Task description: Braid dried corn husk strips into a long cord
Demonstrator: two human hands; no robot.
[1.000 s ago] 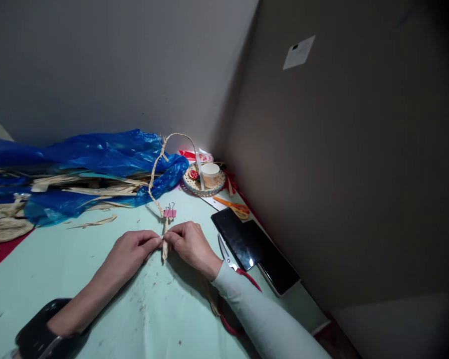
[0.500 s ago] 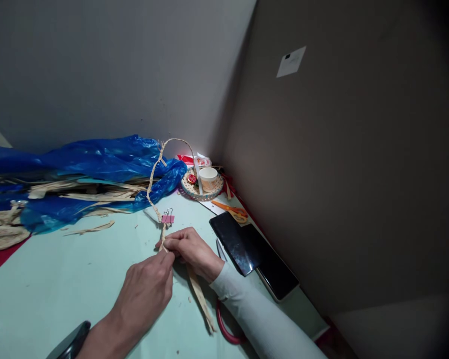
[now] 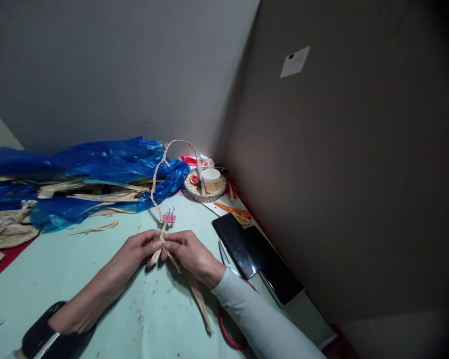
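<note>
My left hand and my right hand meet over the pale green table, both pinching tan dried-leaf strips at the working end of a thin braided cord. One strip trails toward me under my right wrist. A pink binder clip grips the braid just beyond my fingers. The braid arches up and back toward the far corner.
A blue plastic sheet with loose leaf strips covers the table's far left. A woven round tray with a small cup stands in the corner. Orange scissors, a black phone and red-handled scissors lie on the right.
My left hand, raised and close to me half a second ago, has dropped back to the table and pinches the strips beside my right hand. The long strip now trails toward me.
</note>
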